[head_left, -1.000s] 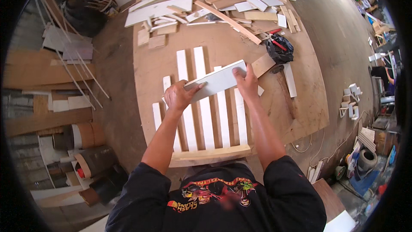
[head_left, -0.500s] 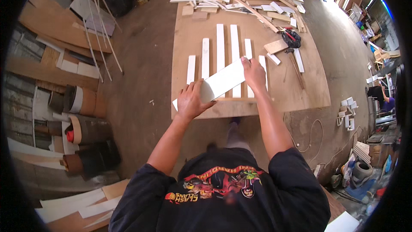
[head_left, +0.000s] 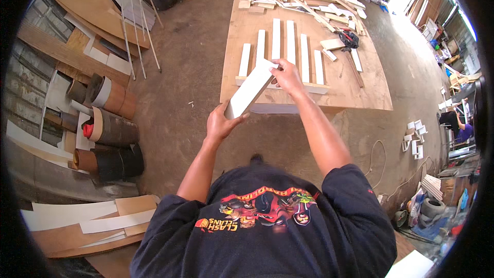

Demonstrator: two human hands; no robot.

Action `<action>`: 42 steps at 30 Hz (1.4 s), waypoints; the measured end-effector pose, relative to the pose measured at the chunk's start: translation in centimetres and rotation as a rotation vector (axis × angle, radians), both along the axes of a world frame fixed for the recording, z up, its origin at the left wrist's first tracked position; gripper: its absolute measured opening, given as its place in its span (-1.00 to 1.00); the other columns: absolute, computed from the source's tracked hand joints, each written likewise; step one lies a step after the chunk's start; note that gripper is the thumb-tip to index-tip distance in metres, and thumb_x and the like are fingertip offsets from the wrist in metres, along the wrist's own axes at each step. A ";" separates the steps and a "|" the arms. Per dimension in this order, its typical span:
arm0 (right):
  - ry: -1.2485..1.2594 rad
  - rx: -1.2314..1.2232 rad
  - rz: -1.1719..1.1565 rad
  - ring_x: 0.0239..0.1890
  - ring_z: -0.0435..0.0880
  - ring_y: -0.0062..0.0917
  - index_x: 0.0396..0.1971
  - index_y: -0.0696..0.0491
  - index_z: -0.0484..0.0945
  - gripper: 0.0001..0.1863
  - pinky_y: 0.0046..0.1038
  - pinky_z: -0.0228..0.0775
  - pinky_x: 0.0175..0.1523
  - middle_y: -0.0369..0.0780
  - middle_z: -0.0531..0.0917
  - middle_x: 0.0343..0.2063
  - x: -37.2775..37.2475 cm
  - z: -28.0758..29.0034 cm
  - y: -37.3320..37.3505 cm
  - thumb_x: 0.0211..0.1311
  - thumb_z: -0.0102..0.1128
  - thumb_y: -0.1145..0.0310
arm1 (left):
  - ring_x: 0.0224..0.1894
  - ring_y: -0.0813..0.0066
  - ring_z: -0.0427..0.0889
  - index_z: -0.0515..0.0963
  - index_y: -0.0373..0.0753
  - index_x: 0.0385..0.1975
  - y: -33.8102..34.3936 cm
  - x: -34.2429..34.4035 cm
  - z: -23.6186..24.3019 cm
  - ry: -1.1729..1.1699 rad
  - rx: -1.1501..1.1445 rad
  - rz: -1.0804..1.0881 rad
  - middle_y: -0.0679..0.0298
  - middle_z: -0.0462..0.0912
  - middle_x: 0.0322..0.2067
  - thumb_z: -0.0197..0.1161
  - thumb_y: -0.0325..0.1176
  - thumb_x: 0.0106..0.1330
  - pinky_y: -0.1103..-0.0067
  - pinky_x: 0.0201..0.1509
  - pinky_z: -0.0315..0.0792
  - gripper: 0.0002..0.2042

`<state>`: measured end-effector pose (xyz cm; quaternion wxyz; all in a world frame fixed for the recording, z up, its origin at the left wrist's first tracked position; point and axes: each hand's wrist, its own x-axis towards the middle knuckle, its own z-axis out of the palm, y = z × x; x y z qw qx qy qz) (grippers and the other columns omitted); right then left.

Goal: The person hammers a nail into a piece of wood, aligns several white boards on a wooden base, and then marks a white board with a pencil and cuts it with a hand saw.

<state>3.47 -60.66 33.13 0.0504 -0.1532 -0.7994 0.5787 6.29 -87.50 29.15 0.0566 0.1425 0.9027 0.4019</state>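
A white flat board (head_left: 251, 90) slants between my two hands above the near edge of the table. My left hand (head_left: 221, 122) grips its lower near end, and my right hand (head_left: 288, 76) is closed on the far upper end. Past the board, several white wooden slats (head_left: 290, 46) of differing lengths lie side by side, pointing away from me. Their near ends meet a crosswise wooden strip (head_left: 316, 88); the board and my right hand cover its middle.
On the wooden tabletop (head_left: 355, 98), a hammer (head_left: 355, 67) and a black plastic bag (head_left: 349, 39) lie right of the slats. Offcuts (head_left: 309, 2) are heaped at the far end. Rolls of sheet material (head_left: 116, 126) stand left, a loose cable (head_left: 382, 164) right on the floor.
Both hands have drawn the board back toward me and turned it to a steeper slant. More of the crosswise strip now shows. The whole view has shifted, with the table farther right and up.
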 end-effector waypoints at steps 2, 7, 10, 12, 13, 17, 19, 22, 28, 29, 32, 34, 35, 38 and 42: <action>0.030 -0.026 -0.021 -0.33 0.73 -0.50 0.21 0.20 0.49 -0.55 -0.46 0.61 -0.30 -0.07 0.66 -0.13 2.4 0.0 -1.2 0.40 0.21 0.32 | 0.04 0.08 0.71 0.53 -0.38 0.19 -0.6 1.8 -0.9 -0.024 0.026 0.010 -0.08 0.70 -0.02 0.59 0.10 -0.08 0.30 0.09 0.55 -0.13; 0.017 -0.099 -0.077 -0.21 0.71 -0.47 0.18 0.19 0.50 -0.59 -0.44 0.62 -0.21 -0.11 0.64 -0.12 9.3 -2.8 -2.5 0.40 0.22 0.35 | 0.07 0.09 0.70 0.51 -0.41 0.21 -1.5 8.0 -0.7 -0.173 0.085 -0.025 -0.11 0.70 -0.01 0.56 0.12 -0.08 0.30 0.12 0.53 -0.10; 0.088 -0.157 -0.152 -0.18 0.67 -0.51 0.17 0.16 0.50 -0.58 -0.41 0.60 -0.19 -0.14 0.64 -0.12 12.2 -5.4 -3.4 0.36 0.27 0.36 | 0.08 0.10 0.69 0.51 -0.41 0.21 -2.3 10.0 -1.6 -0.192 0.042 -0.055 -0.10 0.69 0.01 0.57 0.07 -0.07 0.34 0.16 0.51 -0.13; 0.067 -0.180 -0.190 -0.16 0.66 -0.50 0.16 0.16 0.50 -0.58 -0.42 0.59 -0.18 -0.13 0.64 -0.10 13.7 -5.4 -4.7 0.35 0.28 0.38 | 0.07 0.13 0.70 0.51 -0.40 0.22 -3.3 10.8 -2.3 -0.192 0.029 -0.067 -0.09 0.70 0.00 0.59 0.04 -0.07 0.37 0.17 0.51 -0.14; 0.057 -0.199 -0.222 -0.15 0.66 -0.49 0.16 0.16 0.51 -0.58 -0.43 0.58 -0.17 -0.12 0.64 -0.09 14.2 -5.0 -5.5 0.34 0.28 0.39 | 0.07 0.13 0.70 0.51 -0.40 0.21 -3.9 10.9 -2.9 -0.166 0.014 -0.067 -0.08 0.70 0.00 0.58 0.04 -0.07 0.37 0.18 0.51 -0.14; 0.068 -0.158 -0.241 -0.12 0.67 -0.46 0.16 0.16 0.50 -0.58 -0.43 0.58 -0.14 -0.11 0.64 -0.06 15.2 -6.0 -7.6 0.34 0.28 0.39 | 0.07 0.12 0.70 0.52 -0.40 0.19 -6.0 11.0 -1.5 -0.164 0.027 -0.110 -0.07 0.70 0.01 0.58 0.05 -0.08 0.36 0.18 0.50 -0.15; 0.108 -0.036 -0.244 -0.10 0.66 -0.46 0.18 0.16 0.48 -0.56 -0.42 0.58 -0.14 -0.11 0.65 -0.07 15.2 -7.0 -9.3 0.34 0.28 0.40 | 0.08 0.08 0.68 0.54 -0.36 0.18 -7.9 10.0 -2.5 -0.164 0.015 -0.138 -0.06 0.69 0.02 0.57 0.07 -0.09 0.33 0.17 0.49 -0.17; 0.099 -0.072 -0.216 -0.11 0.65 -0.48 0.24 0.15 0.42 -0.52 -0.43 0.58 -0.17 -0.13 0.65 -0.09 14.9 -6.7 -13.4 0.35 0.27 0.43 | 0.08 0.04 0.66 0.55 -0.31 0.16 -11.9 8.4 -2.6 -0.185 0.002 -0.181 -0.04 0.69 0.01 0.56 0.08 -0.09 0.29 0.15 0.49 -0.19; 0.030 -0.284 -0.232 -0.14 0.64 -0.53 0.30 0.13 0.33 -0.46 -0.47 0.59 -0.24 -0.15 0.63 -0.13 11.6 -6.8 -23.3 0.37 0.25 0.47 | 0.06 0.04 0.67 0.57 -0.27 0.13 -21.4 4.4 -3.5 -0.166 -0.024 -0.208 0.00 0.70 -0.02 0.58 0.02 -0.09 0.29 0.14 0.50 -0.24; 0.025 -0.281 -0.245 -0.14 0.64 -0.53 0.30 0.13 0.33 -0.46 -0.47 0.59 -0.24 -0.15 0.63 -0.13 10.8 -7.2 -24.7 0.37 0.25 0.47 | 0.06 0.05 0.67 0.57 -0.26 0.14 -22.7 3.7 -3.5 -0.199 0.006 -0.201 0.01 0.70 -0.01 0.59 0.01 -0.09 0.29 0.14 0.50 -0.24; 0.002 -0.281 -0.216 -0.12 0.65 -0.53 0.34 0.14 0.28 -0.42 -0.48 0.61 -0.23 -0.13 0.64 -0.08 8.2 -8.6 -28.2 0.38 0.24 0.45 | 0.07 0.06 0.67 0.57 -0.24 0.14 -26.2 1.4 -3.6 -0.205 -0.026 -0.179 0.03 0.70 0.00 0.59 -0.01 -0.08 0.30 0.15 0.49 -0.26; 0.004 -0.301 -0.234 -0.11 0.65 -0.52 0.34 0.14 0.29 -0.42 -0.47 0.61 -0.23 -0.13 0.64 -0.07 6.5 -8.6 -30.1 0.38 0.24 0.45 | 0.08 0.06 0.66 0.57 -0.25 0.15 -28.0 -0.8 -3.3 -0.215 -0.042 -0.210 0.02 0.70 0.01 0.58 0.00 -0.08 0.30 0.15 0.49 -0.24; 0.007 -0.316 -0.241 -0.11 0.65 -0.52 0.34 0.14 0.29 -0.42 -0.47 0.62 -0.22 -0.12 0.64 -0.06 5.8 -8.7 -30.7 0.38 0.24 0.45 | 0.08 0.05 0.66 0.56 -0.26 0.15 -28.6 -1.8 -3.2 -0.222 -0.053 -0.229 0.01 0.69 0.02 0.58 0.01 -0.09 0.30 0.16 0.49 -0.23; 0.059 -0.316 -0.314 -0.46 0.55 -0.68 0.36 0.10 0.28 -0.41 -0.60 0.40 -0.39 -0.24 0.67 -0.21 3.2 -9.2 -31.8 0.39 0.22 0.40 | 0.09 0.04 0.65 0.56 -0.31 0.16 -29.3 -5.2 -3.5 -0.123 -0.093 -0.253 -0.01 0.68 0.02 0.58 0.02 -0.09 0.30 0.17 0.49 -0.21; 0.010 -0.312 -0.368 -0.49 0.56 -0.68 0.35 0.09 0.29 -0.44 -0.58 0.43 -0.40 -0.24 0.68 -0.24 -0.9 -8.0 -31.9 0.40 0.20 0.41 | 0.07 0.09 0.68 0.54 -0.36 0.18 -28.6 -10.6 -4.3 -0.148 -0.063 -0.291 -0.04 0.69 0.01 0.62 0.00 -0.12 0.33 0.19 0.49 -0.17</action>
